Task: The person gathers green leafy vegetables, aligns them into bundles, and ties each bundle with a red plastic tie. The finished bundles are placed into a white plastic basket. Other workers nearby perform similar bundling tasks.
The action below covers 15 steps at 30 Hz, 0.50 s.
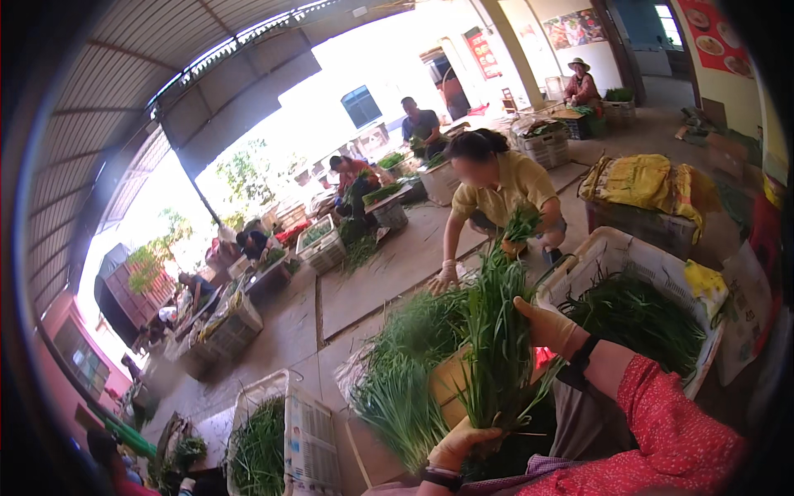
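My left hand (465,441) and my right hand (544,325), both in thin pale gloves, hold a bunch of long-leaved green vegetables (496,328) upright before me. The left grips its lower end, and the right rests against its upper right side. Just behind and left of the bunch, a large heap of the same kind of greens (403,372) lies on a pale sack (348,379). A yellowish-brown board (450,384) shows between heap and bunch. Opposite me, a crouching co-worker in a yellow shirt (508,189) reaches one gloved hand to the heap and holds greens in the other.
A white plastic crate (651,245) of greens stands at my right, another white crate (313,434) at lower left. Yellow sacks (645,180) cover a crate at the upper right. Several people sit farther off among crates, tables and greens on the concrete floor.
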Tool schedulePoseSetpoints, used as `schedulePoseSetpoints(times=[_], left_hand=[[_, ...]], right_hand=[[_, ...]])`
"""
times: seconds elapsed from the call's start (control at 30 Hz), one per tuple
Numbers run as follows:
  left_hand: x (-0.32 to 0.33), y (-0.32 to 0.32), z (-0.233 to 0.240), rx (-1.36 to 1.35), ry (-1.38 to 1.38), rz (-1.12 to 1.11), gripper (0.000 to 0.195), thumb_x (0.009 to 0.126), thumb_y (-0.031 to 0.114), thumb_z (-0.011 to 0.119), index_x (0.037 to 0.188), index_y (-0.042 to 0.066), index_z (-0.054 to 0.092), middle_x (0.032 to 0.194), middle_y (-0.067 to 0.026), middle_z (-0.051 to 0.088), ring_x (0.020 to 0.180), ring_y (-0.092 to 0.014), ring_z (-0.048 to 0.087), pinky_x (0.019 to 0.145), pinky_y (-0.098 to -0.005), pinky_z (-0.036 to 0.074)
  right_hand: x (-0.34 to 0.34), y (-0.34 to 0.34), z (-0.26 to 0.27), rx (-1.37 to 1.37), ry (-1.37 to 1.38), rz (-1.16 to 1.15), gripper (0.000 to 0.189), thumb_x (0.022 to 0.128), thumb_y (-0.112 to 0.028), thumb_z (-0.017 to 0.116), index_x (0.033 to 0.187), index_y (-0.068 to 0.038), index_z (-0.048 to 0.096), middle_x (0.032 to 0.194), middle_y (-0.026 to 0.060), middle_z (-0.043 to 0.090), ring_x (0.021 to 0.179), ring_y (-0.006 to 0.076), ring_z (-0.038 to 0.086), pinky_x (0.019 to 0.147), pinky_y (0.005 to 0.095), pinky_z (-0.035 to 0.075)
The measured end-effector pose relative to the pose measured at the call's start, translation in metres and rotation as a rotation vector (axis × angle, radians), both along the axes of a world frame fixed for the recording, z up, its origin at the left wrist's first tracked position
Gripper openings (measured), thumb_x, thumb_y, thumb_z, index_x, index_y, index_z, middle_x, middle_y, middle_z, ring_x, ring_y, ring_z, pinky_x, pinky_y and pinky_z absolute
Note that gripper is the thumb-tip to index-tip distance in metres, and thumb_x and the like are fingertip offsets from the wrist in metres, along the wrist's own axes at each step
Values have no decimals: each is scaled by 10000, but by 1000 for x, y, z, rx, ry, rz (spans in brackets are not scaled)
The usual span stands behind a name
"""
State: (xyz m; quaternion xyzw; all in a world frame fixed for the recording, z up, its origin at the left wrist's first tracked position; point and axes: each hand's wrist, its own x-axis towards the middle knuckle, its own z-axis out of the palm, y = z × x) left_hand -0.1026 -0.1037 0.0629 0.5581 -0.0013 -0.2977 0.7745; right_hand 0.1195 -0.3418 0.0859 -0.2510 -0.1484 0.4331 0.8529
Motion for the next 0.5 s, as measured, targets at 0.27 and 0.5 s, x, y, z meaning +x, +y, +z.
schedulePoseSetpoints(times=[0.27, 0.5], left_hand=[[-10, 26, -58, -86, -106, 7, 631, 799, 166, 812, 1360, 12, 568, 1211, -45, 665, 1093, -180, 602, 961, -312, 467], [-8, 53, -92, 214, 0, -11, 623, 786, 269, 847, 1323, 44, 623, 1199, -36, 699, 1089, -138, 612, 950, -302, 470]], right_hand=[[-27, 65, 41, -113, -210, 1, 535, 975, -271, 639, 1443, -46, 508, 1192, 139, 683, 1104, 273, 671, 1039, 441, 506], [-62, 94, 50, -207, -159, -46, 283, 954, -172, 661, 1187, -12, 656, 1116, 113, 718, 991, 208, 705, 901, 360, 570]])
